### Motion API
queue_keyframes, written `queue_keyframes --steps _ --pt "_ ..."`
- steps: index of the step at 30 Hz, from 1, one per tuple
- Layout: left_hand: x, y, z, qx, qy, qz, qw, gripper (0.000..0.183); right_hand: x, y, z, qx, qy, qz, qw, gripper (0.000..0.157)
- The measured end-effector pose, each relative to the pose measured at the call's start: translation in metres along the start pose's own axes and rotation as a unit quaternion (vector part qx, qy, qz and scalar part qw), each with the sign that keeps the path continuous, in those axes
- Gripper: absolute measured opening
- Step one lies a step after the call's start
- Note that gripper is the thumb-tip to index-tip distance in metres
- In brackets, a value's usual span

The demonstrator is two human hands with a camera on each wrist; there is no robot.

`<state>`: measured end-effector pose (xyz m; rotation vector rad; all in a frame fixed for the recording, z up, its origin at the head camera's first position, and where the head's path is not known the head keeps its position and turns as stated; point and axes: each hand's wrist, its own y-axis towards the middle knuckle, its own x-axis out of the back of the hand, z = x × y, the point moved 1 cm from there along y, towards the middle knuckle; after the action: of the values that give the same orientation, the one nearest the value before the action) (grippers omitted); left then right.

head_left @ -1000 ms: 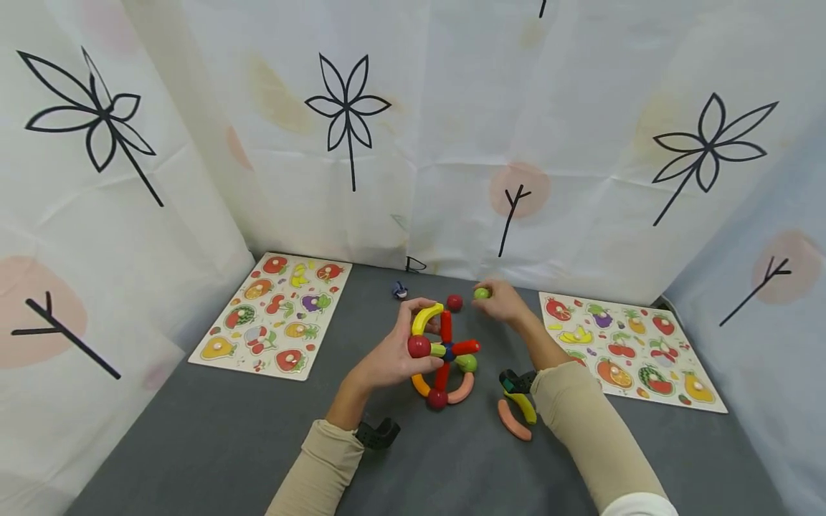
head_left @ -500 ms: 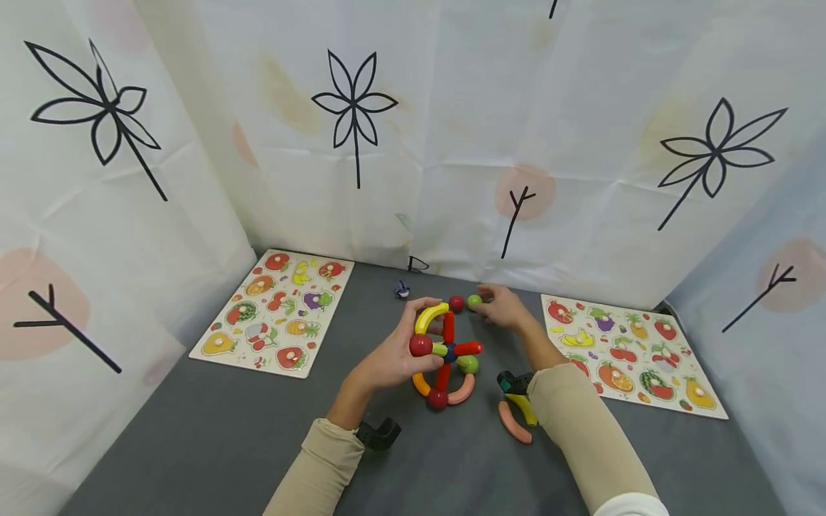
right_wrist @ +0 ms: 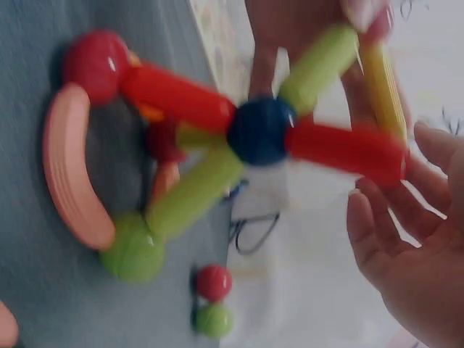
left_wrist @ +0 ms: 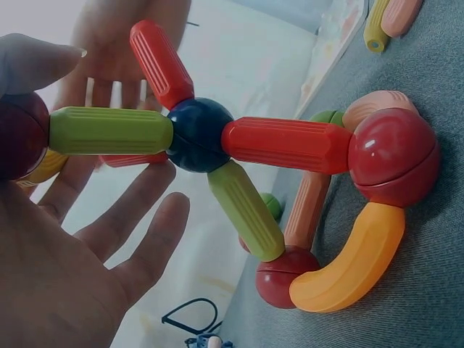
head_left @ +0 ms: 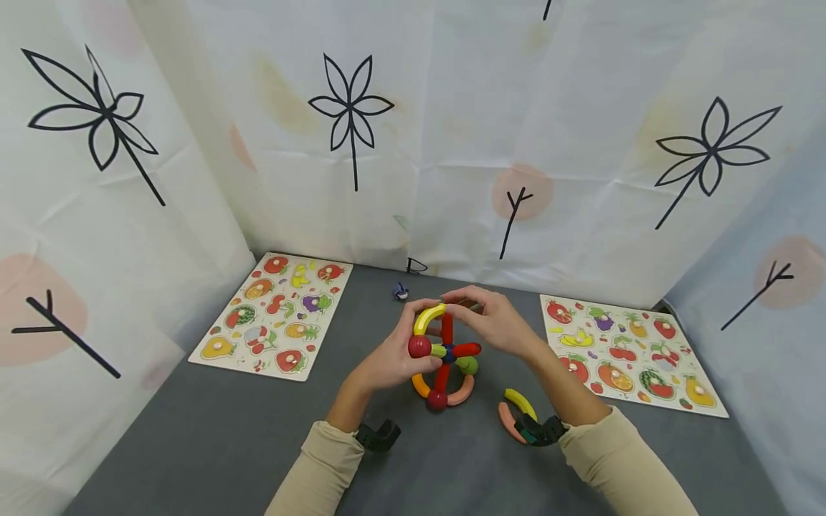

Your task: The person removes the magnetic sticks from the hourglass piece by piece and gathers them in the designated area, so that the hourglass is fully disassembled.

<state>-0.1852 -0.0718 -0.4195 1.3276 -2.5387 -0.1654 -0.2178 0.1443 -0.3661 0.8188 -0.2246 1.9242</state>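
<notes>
A toy structure of magnetic sticks and balls stands on the grey table, with a dark blue ball (left_wrist: 201, 135) at its hub. Red and green sticks (right_wrist: 199, 190) branch from this hub. My left hand (head_left: 393, 356) grips the side with the red ball (head_left: 419, 347) and the upright curved yellow stick (head_left: 427, 319). Beside the yellow stick's top end, my right hand (head_left: 493, 322) has its fingers loosely extended. Fingers of the right hand (right_wrist: 428, 210) come close to the tip of a red stick (right_wrist: 348, 151); whether they touch the toy is unclear.
A loose red ball (right_wrist: 214, 283) and green ball (right_wrist: 214, 320) lie behind the structure. Curved yellow (head_left: 520, 403) and pink (head_left: 510, 423) sticks lie by the right forearm. Fruit-picture boards stand left (head_left: 271, 315) and right (head_left: 632, 355); a small blue object (head_left: 400, 292) is at the back.
My right hand has let go of the green ball beside the red one and moved left and nearer, to the top of the yellow stick. The left hand keeps its hold.
</notes>
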Motion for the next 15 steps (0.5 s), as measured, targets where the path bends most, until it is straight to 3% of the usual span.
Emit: queue_keyframes --steps 7,15 --pt "-0.002 -0.001 0.002 0.002 0.005 -0.003 1.0 0.085 -0.017 -0.004 0.007 0.016 -0.001 -0.038 0.999 0.027" --pt "-0.003 0.001 0.001 0.005 -0.006 -0.014 0.9999 0.08 -0.015 -0.005 0.01 0.058 -0.019 -0.093 0.994 0.023"
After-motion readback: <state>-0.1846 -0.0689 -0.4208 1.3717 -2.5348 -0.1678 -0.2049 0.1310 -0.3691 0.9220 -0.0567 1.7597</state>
